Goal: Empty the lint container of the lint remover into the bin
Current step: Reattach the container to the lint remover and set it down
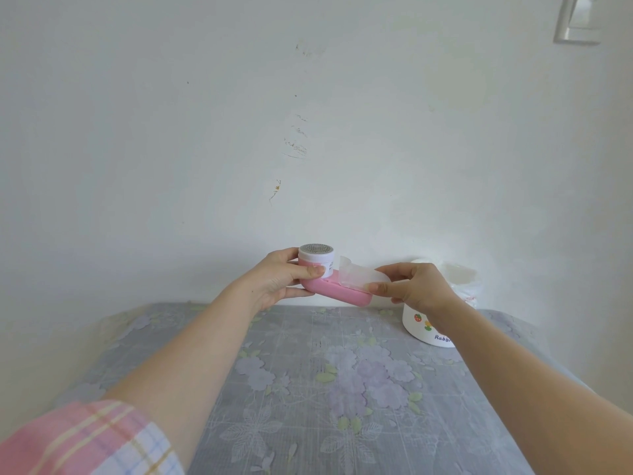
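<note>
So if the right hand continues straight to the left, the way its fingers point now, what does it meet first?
Probably the pink plastic lint remover in the left hand. The right hand already pinches the translucent lint container beside it; depth is unclear.

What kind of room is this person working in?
Probably a home, perhaps a bedroom or living area. A floral cloth covers the table, a small white bin with cartoon stickers stands against a scuffed painted wall, and a light switch is mounted high up.

One head-worn wide-angle view looks forward and slightly down over the table [308,389] toward the wall [239,114].
</note>
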